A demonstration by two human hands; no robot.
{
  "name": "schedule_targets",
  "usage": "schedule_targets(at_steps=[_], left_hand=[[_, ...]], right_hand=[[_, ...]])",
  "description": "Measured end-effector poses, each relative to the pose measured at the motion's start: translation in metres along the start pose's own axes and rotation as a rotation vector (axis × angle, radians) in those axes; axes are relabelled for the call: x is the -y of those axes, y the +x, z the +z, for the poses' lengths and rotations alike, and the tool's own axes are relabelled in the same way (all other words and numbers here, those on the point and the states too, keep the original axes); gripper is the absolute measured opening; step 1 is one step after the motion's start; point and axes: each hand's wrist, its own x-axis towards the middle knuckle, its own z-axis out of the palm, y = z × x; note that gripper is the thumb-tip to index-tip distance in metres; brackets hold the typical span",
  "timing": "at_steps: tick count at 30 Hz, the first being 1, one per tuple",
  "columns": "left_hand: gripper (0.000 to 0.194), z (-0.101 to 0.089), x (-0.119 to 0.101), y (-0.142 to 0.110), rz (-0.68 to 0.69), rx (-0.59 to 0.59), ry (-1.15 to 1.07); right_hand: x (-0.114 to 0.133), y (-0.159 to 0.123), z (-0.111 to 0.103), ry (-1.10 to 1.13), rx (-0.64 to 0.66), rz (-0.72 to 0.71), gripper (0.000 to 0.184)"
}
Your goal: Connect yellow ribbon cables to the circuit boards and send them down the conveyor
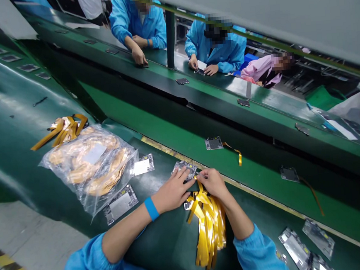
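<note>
A circuit board [189, 165] lies at the bench edge beside the green belt. My left hand [174, 190], with a blue band at its wrist, rests over it with fingers stretched out flat. At the board's right edge, the fingertips of my right hand [214, 183] pinch the end of an orange flex cable [199, 185]. The exact contact point is partly hidden by the fingers. Just below both hands lies a loose pile of orange flex cables [207, 228]. Two more boards with silver shields, a nearer one [121, 204] and a farther one [142, 165], lie to the left.
A clear plastic bag [91, 162] of flex cables lies left, with a loose bundle [64, 129] behind. Boards with cables attached [214, 143] sit on the green belt [179, 126]. Several boards [296, 248] lie at lower right. Co-workers in blue [216, 44] sit across.
</note>
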Motion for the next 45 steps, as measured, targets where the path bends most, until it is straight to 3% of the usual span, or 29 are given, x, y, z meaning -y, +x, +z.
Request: schedule_targets(at_steps=[7,12,16,20,27,32,37,45], left_hand=[[0.044,0.003,-0.005,0.003,-0.037,-0.017,0.034],[0.041,0.002,-0.007,0.004,-0.043,-0.022,0.049],[0.042,0.002,-0.007,0.005,-0.043,-0.033,0.047],[0.044,0.001,-0.006,0.005,-0.048,-0.021,0.041],[0.036,-0.01,-0.004,0.004,-0.019,0.005,0.02],[0.047,-0.027,0.01,0.01,0.01,0.039,0.04],[0.064,-0.043,0.033,0.036,0.096,0.148,0.159],[0.058,-0.061,0.047,0.07,0.219,0.313,0.229]], right_hand=[[0.008,-0.011,0.0,-0.134,-0.04,-0.026,0.021],[0.012,-0.019,-0.006,-0.262,-0.162,-0.184,0.044],[0.015,-0.017,-0.004,-0.232,-0.134,-0.281,0.027],[0.014,-0.012,-0.001,-0.248,-0.094,-0.257,0.013],[0.007,-0.014,-0.005,-0.268,-0.07,-0.264,0.015],[-0.014,-0.026,-0.025,-0.118,-0.148,-0.245,0.02],[-0.024,-0.048,-0.041,-0.158,0.033,-0.239,0.01],[-0.013,-0.067,-0.05,-0.348,0.175,-0.277,0.009]])
